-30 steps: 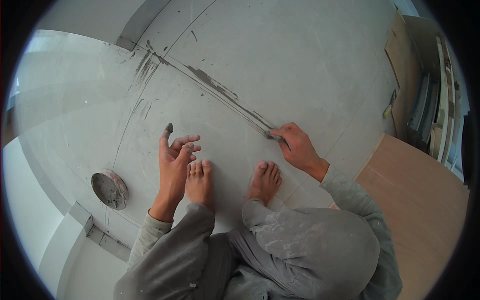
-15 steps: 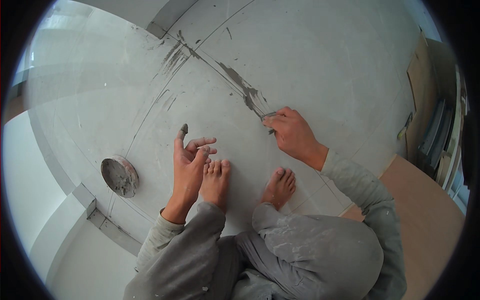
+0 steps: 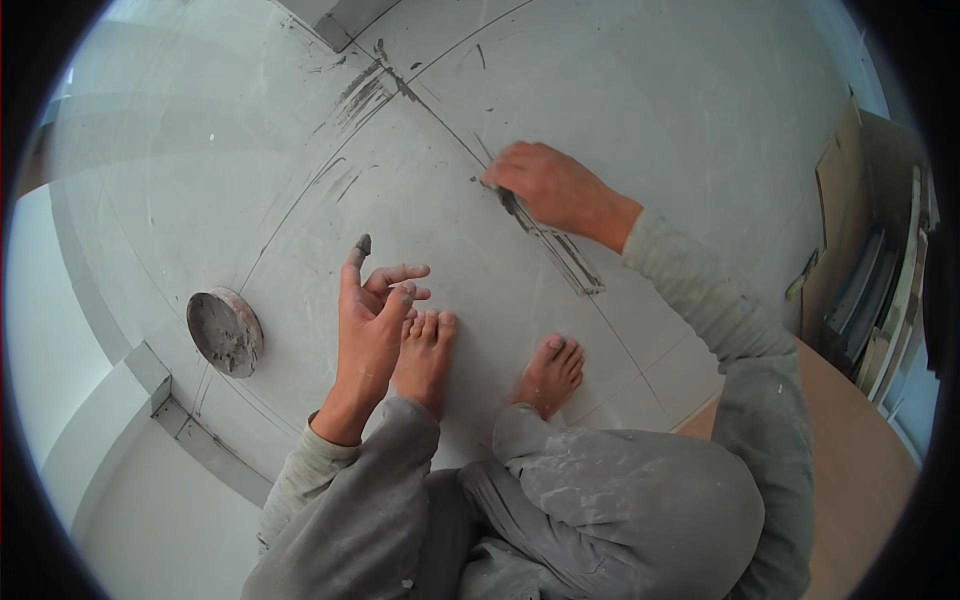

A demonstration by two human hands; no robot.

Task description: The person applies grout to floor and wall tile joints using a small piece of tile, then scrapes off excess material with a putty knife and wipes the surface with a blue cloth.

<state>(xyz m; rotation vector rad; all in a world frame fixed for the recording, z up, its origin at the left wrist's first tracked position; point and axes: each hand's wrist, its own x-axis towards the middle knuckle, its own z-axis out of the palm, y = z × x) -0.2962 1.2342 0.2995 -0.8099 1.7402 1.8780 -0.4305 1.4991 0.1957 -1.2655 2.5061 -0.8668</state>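
Observation:
My right hand (image 3: 550, 190), closed and partly blurred, presses down at a joint line between pale floor tiles (image 3: 690, 170). Whatever its fingers pinch is hidden beneath them. Dark grey paste (image 3: 515, 210) shows under the fingertips, and streaks of it run along the joint toward me. Raised above the floor, my left hand (image 3: 375, 320) is empty with its fingers apart, and grey paste coats its index fingertip. To its left a round, shallow bowl (image 3: 227, 335) holds more of the paste.
More paste smears (image 3: 365, 95) mark the crossing joints at the far side, beside a pale wall corner (image 3: 335, 20). My bare feet (image 3: 550, 378) rest on the tiles. Boards and panels (image 3: 865, 290) lean at the right, above a brown sheet (image 3: 850, 450).
My right hand has moved up and left along the joint. The thick paste there is now spread into thin lines nearer me. My left hand keeps nearly the same pose.

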